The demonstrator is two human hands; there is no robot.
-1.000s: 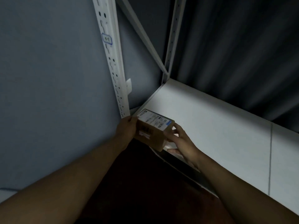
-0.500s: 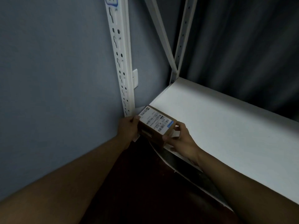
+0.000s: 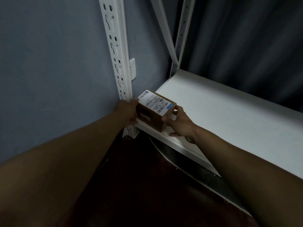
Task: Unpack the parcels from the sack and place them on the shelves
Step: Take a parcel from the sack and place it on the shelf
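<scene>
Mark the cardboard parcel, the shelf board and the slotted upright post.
cardboard parcel (image 3: 155,104), head view, white label on top.
shelf board (image 3: 221,112), head view, bare top surface.
slotted upright post (image 3: 114,51), head view, front face.

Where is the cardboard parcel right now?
In the head view, the parcel sits at the white shelf's front-left corner beside the slotted upright, held between left hand and right hand.

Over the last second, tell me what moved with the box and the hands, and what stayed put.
The cardboard parcel went from the shelf's front lip inward onto the white shelf, at its left front corner by the slotted upright; whether its base has fully landed is unclear. Nothing was let go: the left hand still holds its left side, the right hand its right end. The label stays face up.
</scene>
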